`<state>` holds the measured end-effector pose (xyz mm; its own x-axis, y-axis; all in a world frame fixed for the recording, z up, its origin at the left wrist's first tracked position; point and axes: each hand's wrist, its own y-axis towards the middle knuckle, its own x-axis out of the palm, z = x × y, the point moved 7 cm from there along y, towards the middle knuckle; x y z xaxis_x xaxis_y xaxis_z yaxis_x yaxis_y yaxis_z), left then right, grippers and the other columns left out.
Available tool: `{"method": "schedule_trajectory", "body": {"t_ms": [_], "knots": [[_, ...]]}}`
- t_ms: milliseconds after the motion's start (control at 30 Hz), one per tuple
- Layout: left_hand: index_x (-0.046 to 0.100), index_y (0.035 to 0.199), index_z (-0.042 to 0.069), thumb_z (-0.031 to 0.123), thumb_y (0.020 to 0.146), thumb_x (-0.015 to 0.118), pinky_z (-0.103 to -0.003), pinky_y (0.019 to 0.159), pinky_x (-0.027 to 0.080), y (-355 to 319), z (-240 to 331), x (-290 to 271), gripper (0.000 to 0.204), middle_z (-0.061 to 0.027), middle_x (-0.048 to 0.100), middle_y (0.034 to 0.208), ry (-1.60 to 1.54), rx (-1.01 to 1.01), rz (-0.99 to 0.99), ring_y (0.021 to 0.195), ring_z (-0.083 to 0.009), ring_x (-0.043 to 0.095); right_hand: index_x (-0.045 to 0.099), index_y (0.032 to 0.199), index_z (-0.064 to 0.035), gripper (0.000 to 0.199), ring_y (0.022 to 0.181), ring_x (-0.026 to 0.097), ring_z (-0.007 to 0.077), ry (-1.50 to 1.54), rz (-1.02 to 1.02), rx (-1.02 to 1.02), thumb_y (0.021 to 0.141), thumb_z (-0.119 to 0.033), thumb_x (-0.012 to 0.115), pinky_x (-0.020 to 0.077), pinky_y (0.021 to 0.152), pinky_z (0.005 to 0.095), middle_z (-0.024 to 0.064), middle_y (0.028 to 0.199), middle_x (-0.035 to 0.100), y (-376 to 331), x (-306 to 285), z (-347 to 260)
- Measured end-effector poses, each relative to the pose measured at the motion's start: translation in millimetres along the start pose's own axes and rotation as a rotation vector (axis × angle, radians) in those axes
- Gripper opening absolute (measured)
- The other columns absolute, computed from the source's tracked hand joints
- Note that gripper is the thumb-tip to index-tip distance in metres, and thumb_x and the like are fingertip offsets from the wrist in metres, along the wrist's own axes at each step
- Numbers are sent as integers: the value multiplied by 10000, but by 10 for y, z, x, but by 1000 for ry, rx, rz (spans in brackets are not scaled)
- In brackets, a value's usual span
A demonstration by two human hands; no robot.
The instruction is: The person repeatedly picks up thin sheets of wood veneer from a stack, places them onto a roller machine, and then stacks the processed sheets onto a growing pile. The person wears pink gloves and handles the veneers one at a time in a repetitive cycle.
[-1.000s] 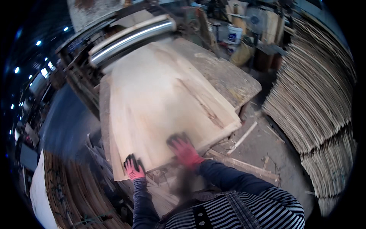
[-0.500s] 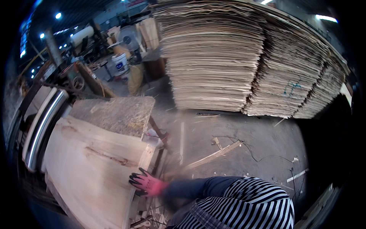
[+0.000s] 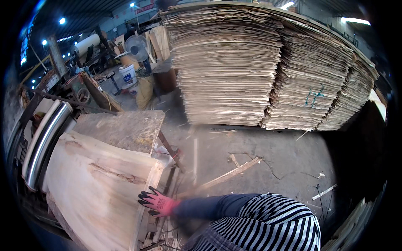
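My left hand, in a red glove with black fingertips, lies flat with its fingers spread on the right edge of a large pale veneer sheet. The sheet rests on a worn wooden table and runs back to a shiny metal roller at the left. My arm in a dark sleeve reaches left from my striped top. My right hand is out of view.
Tall stacks of veneer sheets fill the back and right. Wood strips and scraps lie on the concrete floor. A fan, a white bucket and machinery stand at the back left.
My view has swung right, from the sheet toward the veneer stacks. One second ago both gloved hands were on the sheet's near edge; now only one is seen on it.
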<state>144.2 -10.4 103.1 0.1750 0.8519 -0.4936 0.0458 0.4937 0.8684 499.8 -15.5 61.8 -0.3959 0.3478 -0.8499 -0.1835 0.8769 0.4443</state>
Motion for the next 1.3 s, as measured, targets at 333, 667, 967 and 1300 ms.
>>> {"method": "schedule_trajectory", "body": {"t_ms": [333, 667, 967, 1300], "knots": [[600, 956, 69, 209, 838, 512, -299, 715, 472, 404, 1145, -76, 203, -72, 603, 886, -396, 348, 118, 796, -217, 588, 384, 1226, -54, 725, 1189, 293, 329, 19, 104, 176, 656, -463, 568, 157, 982, 539, 184, 1251, 350, -646, -381, 331], [599, 955, 66, 211, 835, 517, -307, 720, 467, 524, 2868, -125, 205, -78, 599, 890, -766, 526, 46, 803, -218, 583, 410, 1209, -63, 639, 1170, 324, 312, -127, 41, 741, 716, -454, 528, 178, 990, 515, 173, 1254, 362, -1881, -847, 1050], [597, 954, 62, 212, 832, 522, -314, 724, 462, 474, 3142, -134, 207, -84, 596, 892, -813, 553, 8, 809, -220, 578, 426, 1199, -62, 619, 1171, 328, 312, -96, -71, 859, 738, -466, 515, 209, 974, 512, 158, 1240, 388, -2232, -705, 1223], [596, 953, 59, 213, 828, 527, -322, 728, 457, 453, 3059, -82, 210, -90, 593, 896, -768, 551, -14, 816, -221, 573, 448, 1179, -68, 612, 1155, 353, 298, -42, -137, 861, 714, -454, 542, 226, 977, 484, 143, 1225, 406, -2212, -527, 1338]]}}
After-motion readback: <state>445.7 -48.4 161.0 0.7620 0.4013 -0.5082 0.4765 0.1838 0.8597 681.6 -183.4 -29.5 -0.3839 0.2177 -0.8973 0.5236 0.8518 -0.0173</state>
